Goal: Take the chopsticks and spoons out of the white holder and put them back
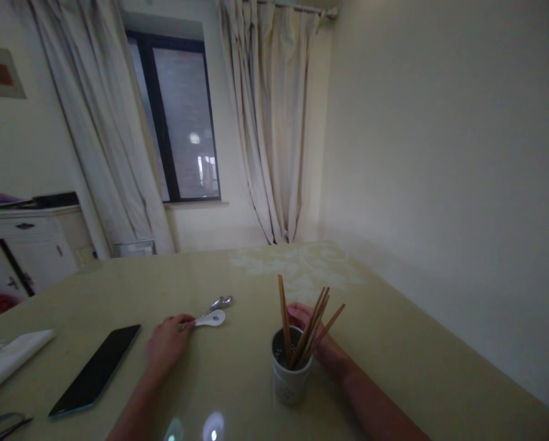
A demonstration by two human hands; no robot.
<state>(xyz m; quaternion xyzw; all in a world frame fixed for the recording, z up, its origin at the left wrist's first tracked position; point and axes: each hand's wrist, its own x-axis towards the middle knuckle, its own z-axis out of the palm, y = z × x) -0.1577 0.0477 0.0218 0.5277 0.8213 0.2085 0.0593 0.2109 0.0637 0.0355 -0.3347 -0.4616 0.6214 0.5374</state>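
Note:
My left hand (168,343) rests on the table with its fingers closed over the handle ends of a few spoons. One is a white spoon (215,318) with a small blue mark in its bowl. Just beyond it lie metal spoons (222,302), their bowls pointing away to the right. A pale cup (291,383) with a dark inside stands upright and holds several wooden chopsticks (309,334) leaning different ways. Around the cup's far right side curves my right hand (302,314), its fingers bent; the chopsticks and rim partly hide it.
On the left of the glossy table (238,373) lie a black phone (97,370), a white flat object (15,358) and a dark cable or glasses frame (3,421). A wall (449,184) borders the table's right side. Curtains (274,122) and a window (187,122) are behind.

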